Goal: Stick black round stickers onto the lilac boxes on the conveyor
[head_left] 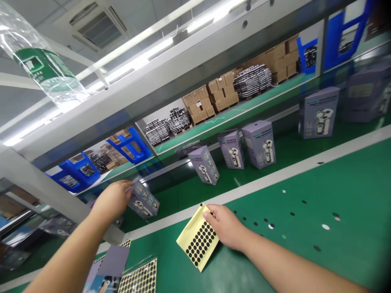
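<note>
With my right hand, at the lower centre of the frame, I am pinching a yellow sheet of black round stickers by its upper edge. Farther, left of centre, my left hand touches the top of a purple box, but I cannot tell if it grips; far behind, brown cartons stand stacked at the upper centre.
</note>
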